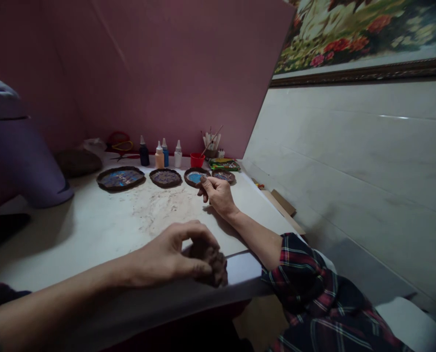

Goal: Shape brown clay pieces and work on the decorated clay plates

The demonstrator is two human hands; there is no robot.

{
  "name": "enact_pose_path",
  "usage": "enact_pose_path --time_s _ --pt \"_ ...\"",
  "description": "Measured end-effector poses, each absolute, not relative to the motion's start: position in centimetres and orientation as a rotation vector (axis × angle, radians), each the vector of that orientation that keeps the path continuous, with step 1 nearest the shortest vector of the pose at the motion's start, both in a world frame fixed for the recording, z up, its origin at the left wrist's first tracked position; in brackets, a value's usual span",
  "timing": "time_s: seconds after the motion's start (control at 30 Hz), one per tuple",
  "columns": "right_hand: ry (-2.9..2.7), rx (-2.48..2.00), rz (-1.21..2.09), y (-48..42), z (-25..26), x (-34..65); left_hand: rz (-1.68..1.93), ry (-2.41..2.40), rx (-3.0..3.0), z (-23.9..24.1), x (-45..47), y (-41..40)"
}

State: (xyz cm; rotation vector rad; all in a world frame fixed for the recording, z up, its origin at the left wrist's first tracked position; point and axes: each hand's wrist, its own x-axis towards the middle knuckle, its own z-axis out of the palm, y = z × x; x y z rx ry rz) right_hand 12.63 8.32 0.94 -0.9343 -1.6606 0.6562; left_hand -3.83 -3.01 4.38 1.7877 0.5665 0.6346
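My left hand (181,252) grips a rough lump of dark brown clay (218,266) over the table's front edge, with thumb and fingers wrapped round it. Farther off, my right hand (221,195) is closed in a pinch; whatever sits between thumb and fingers is too small or hidden to make out. Just behind its fingertips stands a shallow dark clay dish with blue and white inside (195,177). Partly covered by the same hand is another small clay dish (228,176). To their left are a mottled clay dish (165,178) and a larger one streaked with blue (120,179).
Behind the dishes stand paint bottles (159,155), a red cup (197,160) with a brush, a holder of tools (211,143) and a green packet (224,164). A big clay mass (77,163), scissors (121,156) and a purple appliance (27,151) are at left. Crumbs dot the tabletop (100,220).
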Motion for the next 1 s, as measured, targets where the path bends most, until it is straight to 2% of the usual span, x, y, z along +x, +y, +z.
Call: enact_pose_path --time_s 0.1,0.2,0.37,0.53,0.7,0.83,0.93,1.0 --pt "-1.665 -0.94 0.653 8.3 0.9 12.6 0.862 0.549 1.476 4.3 -4.0 -1.8" --pt "-1.72 -0.957 0.593 8.0 1.1 12.6 1.271 0.686 1.251 4.2 -4.6 0.0" --pt "-1.999 -0.909 0.102 4.9 2.0 11.8 1.73 0.928 0.904 4.5 -6.8 3.3" --pt "-2.47 -0.556 -0.28 -0.4 2.4 11.1 1.847 1.114 0.8 4.4 -9.1 5.1" --pt "-2.589 -0.577 -0.423 -2.5 1.3 11.0 1.851 1.102 0.817 4.3 -9.6 5.2" --pt "-2.664 -0.474 -0.308 -4.0 1.7 10.5 1.855 1.083 0.829 4.5 -9.6 5.1" --pt "-2.551 -0.447 0.04 -4.5 3.6 10.1 1.842 1.092 0.829 4.4 -9.6 5.1" --pt "-2.265 -0.603 0.269 -3.3 5.1 10.1 1.818 1.098 0.832 4.2 -9.6 5.2"
